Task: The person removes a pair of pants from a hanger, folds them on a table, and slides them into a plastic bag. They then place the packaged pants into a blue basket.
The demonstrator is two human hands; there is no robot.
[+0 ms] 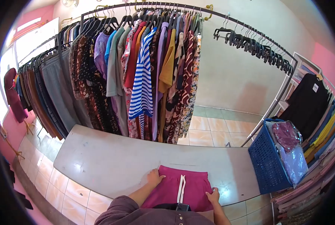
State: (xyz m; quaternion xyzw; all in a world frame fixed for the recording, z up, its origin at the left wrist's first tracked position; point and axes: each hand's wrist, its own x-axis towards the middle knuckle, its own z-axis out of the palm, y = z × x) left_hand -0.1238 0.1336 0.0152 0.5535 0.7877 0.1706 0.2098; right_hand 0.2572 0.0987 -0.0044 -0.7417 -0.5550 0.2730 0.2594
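Note:
Magenta drawstring pants [195, 187] lie on the grey table, waistband away from me and two white cords hanging down the front. My left hand [154, 177] is closed at the left end of the waistband, its thumb over the fabric. At the right side edge, a little lower down, my right hand [213, 195] grips the cloth with the thumb on top. My own body and a dark object at my chest hide the lower part of the pants.
The table [107, 161] spans the foreground. A blue basket [266, 165] with plastic-wrapped garments stands at its right end. Behind is a rack of hung clothes [141, 82], with bare hangers [255, 48] to the right. More garments [306, 97] hang at far right.

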